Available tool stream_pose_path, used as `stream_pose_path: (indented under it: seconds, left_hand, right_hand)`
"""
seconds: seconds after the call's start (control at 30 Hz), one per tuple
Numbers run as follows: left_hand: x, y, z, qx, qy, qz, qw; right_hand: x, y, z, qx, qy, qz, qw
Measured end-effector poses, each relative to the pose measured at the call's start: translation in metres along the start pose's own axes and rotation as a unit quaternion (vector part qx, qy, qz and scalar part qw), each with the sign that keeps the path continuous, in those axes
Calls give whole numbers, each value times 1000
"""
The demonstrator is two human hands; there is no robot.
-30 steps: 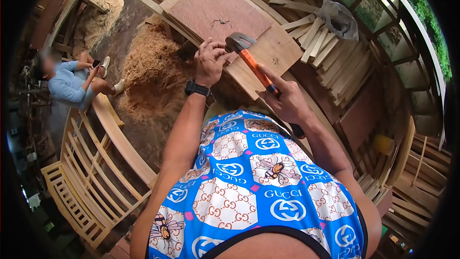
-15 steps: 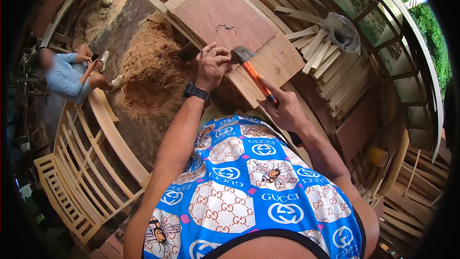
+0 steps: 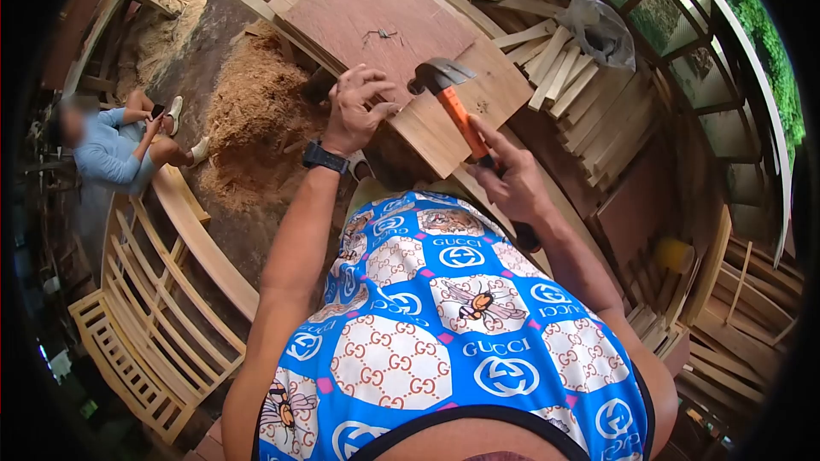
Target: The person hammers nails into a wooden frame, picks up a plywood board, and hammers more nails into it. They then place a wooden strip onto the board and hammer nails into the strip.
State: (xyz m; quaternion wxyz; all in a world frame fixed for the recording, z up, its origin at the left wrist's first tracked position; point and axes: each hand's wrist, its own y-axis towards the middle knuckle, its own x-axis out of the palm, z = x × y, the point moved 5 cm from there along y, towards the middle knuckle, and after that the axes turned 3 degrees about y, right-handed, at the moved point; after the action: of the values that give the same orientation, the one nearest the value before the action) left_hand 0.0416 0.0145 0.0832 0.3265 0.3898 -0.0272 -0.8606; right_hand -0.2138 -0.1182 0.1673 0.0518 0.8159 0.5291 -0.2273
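My right hand [image 3: 512, 179] is wrapped round the handle of a claw hammer [image 3: 462, 121] with an orange and black grip. The hammer's dark metal head lies over the near corner of a light wooden board [image 3: 436, 138]. Close to that board's left edge is my left hand [image 3: 357, 109], wearing a black wristwatch [image 3: 325, 157]; its fingers are apart and loosely bent, and nothing shows between them. Beyond both hands a reddish plywood sheet [image 3: 376, 4] lies on the work surface. A small cluster of nails [image 3: 383, 36] rests on it.
Sawdust [image 3: 256, 111] is heaped on the floor to the left. A person [image 3: 115, 145] sits beyond it, holding a phone, near a slatted wooden bench frame [image 3: 171, 290]. Cut wood strips [image 3: 606, 128] and a grey plastic bag [image 3: 600, 32] lie to the right.
My left hand has come away from the board's edge, and its fingers have spread from a pinch. The hammer stays in my right hand, its head tilted differently over the board. The view has shifted slightly.
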Motion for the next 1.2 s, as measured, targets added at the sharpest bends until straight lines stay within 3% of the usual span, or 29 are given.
stream_pose_path:
  seconds: [0.03, 0.1, 0.17, 0.23, 0.3, 0.43, 0.5, 0.63, 0.77, 0.83, 0.87, 0.9, 0.97, 1.0, 1.1, 1.13, 1.17, 1.2]
  left_hand:
    - [-6, 2, 4, 7, -19, -8, 1000]
    - [-14, 6, -2, 38, 54, -27, 997]
    - [-18, 9, -1, 125, 158, -28, 979]
    - [-24, 14, -9, 137, 166, -47, 975]
    - [-25, 16, -7, 153, 173, -68, 971]
    - [-25, 19, -10, 177, 170, -86, 965]
    - [-23, 17, -10, 188, 167, -82, 964]
    - [-23, 15, -11, 177, 153, -74, 969]
    - [-32, 15, -8, 183, 169, -79, 965]
    - [-34, 16, -3, 187, 180, -83, 962]
    - [-34, 17, -3, 184, 167, -89, 965]
    - [-36, 18, -3, 181, 152, -97, 967]
    - [-34, 20, -4, 175, 143, -108, 968]
    - [-35, 22, -1, 185, 146, -113, 965]
    - [-33, 22, -3, 201, 155, -120, 960]
    - [-32, 21, -5, 205, 128, -120, 963]
    - [-32, 20, -5, 209, 100, -119, 965]
    - [-30, 19, -6, 204, 92, -117, 968]
  right_hand:
    - [-4, -3, 5, 45, 19, -7, 999]
    - [-9, -9, 15, 60, 22, -14, 998]
    - [-7, -16, 30, 94, 43, -14, 995]
    - [-5, -19, 35, 124, 69, -23, 990]
    - [-1, -24, 49, 176, 229, -29, 957]
    - [-1, -20, 62, 172, 335, -4, 926]
    - [2, -17, 70, 170, 263, 7, 950]
    - [-4, -10, 71, 153, -6, 16, 988]
    - [-14, 3, 53, 106, -165, -33, 980]
    - [-27, 21, 42, 153, -234, -78, 957]
    - [-34, 35, 29, 145, -252, -43, 956]
    - [-39, 51, 27, 77, -253, 41, 964]
    - [-45, 90, 24, -44, -184, 118, 975]
    - [-47, 116, 29, -16, -164, 121, 979]
    - [-50, 186, 74, -168, -304, 235, 908]
    - [-50, 195, 71, -28, -217, 175, 960]
    - [-49, 200, 67, 113, -124, 108, 980]
    - [-46, 203, 69, 112, -124, 105, 980]
